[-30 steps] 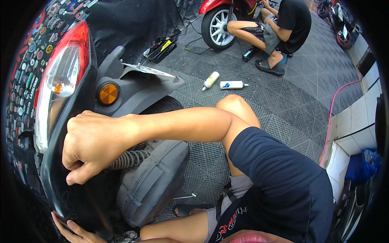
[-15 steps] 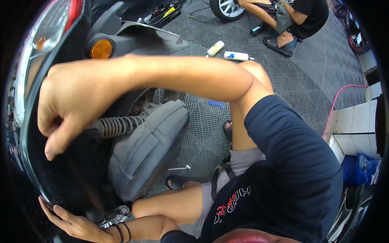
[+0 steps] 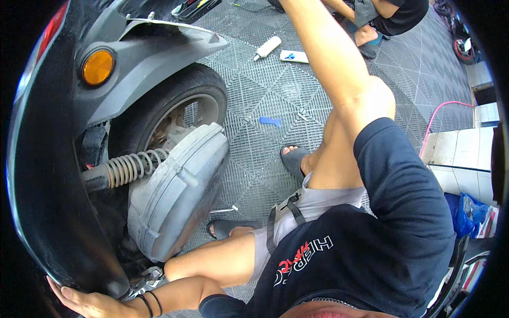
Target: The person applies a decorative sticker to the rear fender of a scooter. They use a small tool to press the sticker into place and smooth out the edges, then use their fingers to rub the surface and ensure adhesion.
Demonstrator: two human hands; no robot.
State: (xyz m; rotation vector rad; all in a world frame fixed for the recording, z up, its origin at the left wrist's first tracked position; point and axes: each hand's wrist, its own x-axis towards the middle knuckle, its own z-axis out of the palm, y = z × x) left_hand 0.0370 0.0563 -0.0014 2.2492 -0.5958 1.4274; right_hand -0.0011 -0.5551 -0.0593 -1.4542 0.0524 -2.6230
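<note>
My left hand [image 3: 87,303] rests with stretched fingers against the lower end of the scooter's glossy black body panel [image 3: 47,185]. Two dark bands circle that wrist. My right forearm [image 3: 328,47] reaches up past the top edge, so the right hand is out of sight. Beside the panel are the scooter's coil-spring shock absorber [image 3: 132,168], its dusty grey transmission cover [image 3: 177,193] and the rear wheel [image 3: 209,87]. An orange round reflector [image 3: 98,67] sits on the grey rear fender [image 3: 146,58].
On the grey grid floor lie two white bottles [image 3: 268,48] [image 3: 294,56], a blue flat piece [image 3: 269,122] and a metal tool [image 3: 225,210] near my foot. Another person [image 3: 397,18] crouches at the top right. A pink hose [image 3: 442,114] runs by the white tiled ledge [image 3: 456,148].
My right hand, loosely curled in front of the panel before, has swung up and out of view, uncovering the wheel and fender. The view has shifted slightly. My left hand stays at the panel's lower end.
</note>
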